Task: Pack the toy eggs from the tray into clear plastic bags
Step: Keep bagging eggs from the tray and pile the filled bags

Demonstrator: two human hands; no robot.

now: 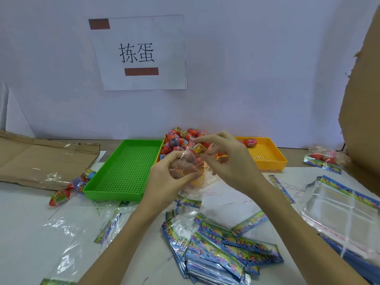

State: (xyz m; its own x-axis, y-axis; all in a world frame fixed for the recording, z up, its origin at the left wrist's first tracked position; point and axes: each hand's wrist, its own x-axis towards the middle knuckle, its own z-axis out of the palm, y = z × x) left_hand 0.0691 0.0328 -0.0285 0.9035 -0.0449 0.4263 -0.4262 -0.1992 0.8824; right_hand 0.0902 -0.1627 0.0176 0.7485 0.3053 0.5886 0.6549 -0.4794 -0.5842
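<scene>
Clear plastic, crinkled and glinting, fills the space between the two hands: a clear plastic bag (190, 161) is held up just in front of the yellow tray (267, 159), above the counter (24, 219). The left hand (168, 173) has its fingers curled round the bag's lower part, cupping the red and yellow toy eggs already inside. The right hand (224, 157) pinches at the bag's upper edge with thumb and fingertips, close to a yellow-wrapped egg (197, 150) at the opening. Whether that egg is fully inside cannot be told.

The step in hand looks like filling: one egg is being fed into a bag that already holds several. The next move probably calls for the right hand to push that egg down past the mouth while the left hand keeps the mouth from collapsing, then either a reach to the heap of toy eggs (178, 138) at the tray's left end or closing of the flap.

The bag's long axis runs on a slant, its mouth pointing up and away towards the tray, its weighted bottom down towards the person. The yellow-wrapped egg lies roughly crosswise to the mouth, so it may need turning.

Left of the yellow tray sits a green tray (123, 171). In front of it, nearer the person, lie printed header bags (222, 249).
</scene>
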